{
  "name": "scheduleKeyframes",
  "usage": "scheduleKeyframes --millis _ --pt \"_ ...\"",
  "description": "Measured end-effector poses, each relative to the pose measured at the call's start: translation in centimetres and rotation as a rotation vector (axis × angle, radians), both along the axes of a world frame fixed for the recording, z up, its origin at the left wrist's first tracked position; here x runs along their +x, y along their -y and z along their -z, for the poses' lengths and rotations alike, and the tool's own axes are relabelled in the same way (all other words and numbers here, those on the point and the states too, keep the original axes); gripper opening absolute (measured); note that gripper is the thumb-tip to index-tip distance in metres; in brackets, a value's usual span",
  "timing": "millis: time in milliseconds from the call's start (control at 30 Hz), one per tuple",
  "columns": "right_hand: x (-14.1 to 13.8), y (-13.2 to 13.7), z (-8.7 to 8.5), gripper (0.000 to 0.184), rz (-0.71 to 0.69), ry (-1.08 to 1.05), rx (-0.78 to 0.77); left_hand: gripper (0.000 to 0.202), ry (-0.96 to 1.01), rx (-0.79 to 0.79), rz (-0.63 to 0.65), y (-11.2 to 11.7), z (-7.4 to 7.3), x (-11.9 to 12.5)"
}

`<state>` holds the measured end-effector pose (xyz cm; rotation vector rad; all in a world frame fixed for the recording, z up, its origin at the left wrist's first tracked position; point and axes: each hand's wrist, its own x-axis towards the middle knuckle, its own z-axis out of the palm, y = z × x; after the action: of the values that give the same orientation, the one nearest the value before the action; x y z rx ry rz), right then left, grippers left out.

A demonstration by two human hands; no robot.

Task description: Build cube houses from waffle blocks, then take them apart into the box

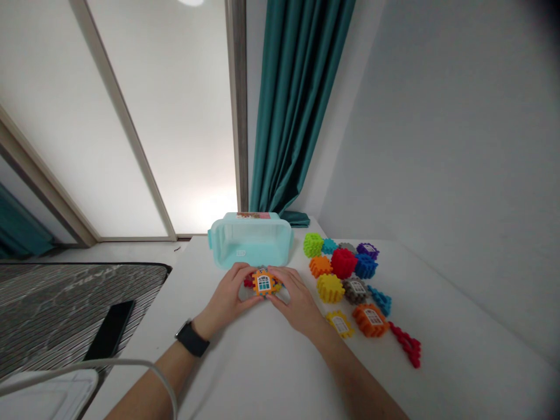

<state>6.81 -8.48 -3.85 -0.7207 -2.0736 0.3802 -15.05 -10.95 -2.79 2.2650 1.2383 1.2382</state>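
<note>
On the far left a black phone (109,329) is laid on the striped mat, well apart from the hands. The left hand (227,298), with a dark watch (192,338) on its wrist, is closed loosely on the left side of the orange window block (263,283). The block is held between both hands, low over the white table (262,373), straight ahead and just in front of the teal box (250,240). Its window face is turned up, and no long axis can be made out. The right hand (298,300) is curled on its right side, equally near. Further right the loose coloured blocks (345,263) are spread, nearer to the right hand.
</note>
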Motion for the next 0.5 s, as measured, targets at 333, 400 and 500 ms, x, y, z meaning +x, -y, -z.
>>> scheduleKeyframes --millis 333,400,500 --pt "1.2 0.6 -1.3 0.046 0.074 0.072 0.080 0.039 -0.211 0.189 -0.083 0.5 -0.8 -0.5" --pt "1.7 0.9 -1.5 0.043 0.078 0.095 0.110 0.035 -0.236 0.196 -0.084 0.6 -1.1 -0.3" --pt "2.7 1.5 -1.7 0.039 0.090 0.125 0.140 0.032 -0.224 0.200 -0.054 0.7 -1.4 0.6"
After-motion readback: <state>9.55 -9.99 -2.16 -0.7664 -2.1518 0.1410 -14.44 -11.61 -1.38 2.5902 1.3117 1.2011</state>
